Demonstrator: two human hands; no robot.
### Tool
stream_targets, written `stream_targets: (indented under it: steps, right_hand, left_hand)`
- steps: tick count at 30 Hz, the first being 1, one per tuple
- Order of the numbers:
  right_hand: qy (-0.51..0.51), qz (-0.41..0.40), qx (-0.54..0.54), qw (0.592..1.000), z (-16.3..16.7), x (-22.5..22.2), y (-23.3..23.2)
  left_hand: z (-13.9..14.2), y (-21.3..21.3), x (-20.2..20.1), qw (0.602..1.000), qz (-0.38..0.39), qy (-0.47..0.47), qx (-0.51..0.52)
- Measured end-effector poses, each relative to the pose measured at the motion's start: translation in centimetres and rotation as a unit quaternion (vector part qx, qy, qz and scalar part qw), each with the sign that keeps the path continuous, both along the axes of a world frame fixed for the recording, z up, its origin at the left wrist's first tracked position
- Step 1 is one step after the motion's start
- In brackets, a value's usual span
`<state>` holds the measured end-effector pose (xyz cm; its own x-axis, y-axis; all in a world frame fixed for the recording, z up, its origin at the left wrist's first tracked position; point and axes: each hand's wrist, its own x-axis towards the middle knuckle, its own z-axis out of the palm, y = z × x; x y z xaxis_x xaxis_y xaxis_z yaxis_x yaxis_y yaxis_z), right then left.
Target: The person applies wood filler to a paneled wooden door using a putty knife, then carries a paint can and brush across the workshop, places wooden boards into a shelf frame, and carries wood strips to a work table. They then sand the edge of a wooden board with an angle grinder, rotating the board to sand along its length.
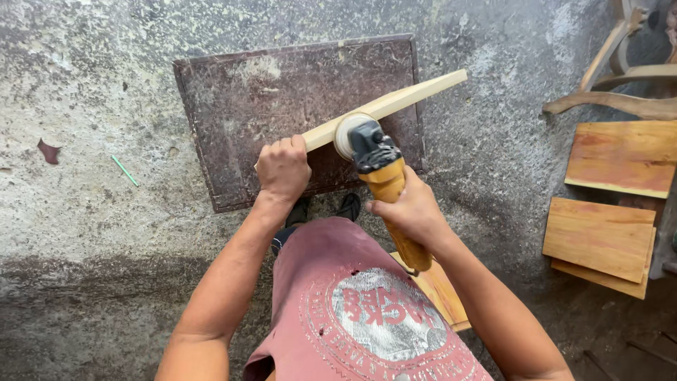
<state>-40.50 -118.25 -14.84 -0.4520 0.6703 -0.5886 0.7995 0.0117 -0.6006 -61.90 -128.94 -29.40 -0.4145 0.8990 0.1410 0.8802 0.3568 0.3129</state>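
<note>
Head view: left hand hides strip end; grinder.

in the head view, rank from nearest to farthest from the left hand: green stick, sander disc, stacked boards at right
1. Sander disc: just right of the left hand.
2. Green stick: on the floor, off to the left.
3. Stacked boards: far right edge.

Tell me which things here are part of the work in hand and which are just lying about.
In use: left hand gripping the pale wooden strip; right hand holding the yellow angle grinder; dark board underneath.

Lying about: reddish planks, curved wooden pieces, green stick.
</note>
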Motion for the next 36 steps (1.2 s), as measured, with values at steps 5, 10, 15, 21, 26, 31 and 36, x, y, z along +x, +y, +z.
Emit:
stream_targets:
  steps: [5, 10, 15, 21, 26, 31, 36]
  right_hand:
    - [0.016, -0.042, -0.040, 0.998, -0.4, 1.3, 2.1]
    - [0.064, -0.103, -0.038, 0.992, -1.2, 4.6, 7.1]
    - [0.057, -0.181, -0.029, 0.981, -1.6, 8.5, 12.2]
    - [0.152, -0.250, -0.003, 0.956, -2.3, 14.5, 16.1]
    - [0.169, -0.333, 0.023, 0.927, -2.4, 20.5, 11.1]
    - [0.202, -0.413, 0.044, 0.887, -2.1, 23.8, 4.3]
    - [0.240, -0.428, 0.084, 0.867, 1.1, 25.9, 0.9]
  left_hand:
    - [-0.1, -1.0, 0.8, 0.999, -0.002, -0.006, 0.035]
    - [0.0, -1.2, 1.1, 0.999, -0.013, -0.024, 0.038]
    - [0.0, -1.1, 0.7, 0.998, -0.018, -0.020, 0.052]
    - [0.1, -0.9, -0.2, 0.999, -0.035, -0.032, 0.003]
    - [-1.7, 5.5, 4.9, 0.993, -0.091, -0.076, -0.017]
    - [-1.6, 17.4, 14.3, 0.972, -0.220, -0.085, -0.020]
    - [3.9, 18.7, 9.5, 0.964, -0.229, -0.131, -0.006]
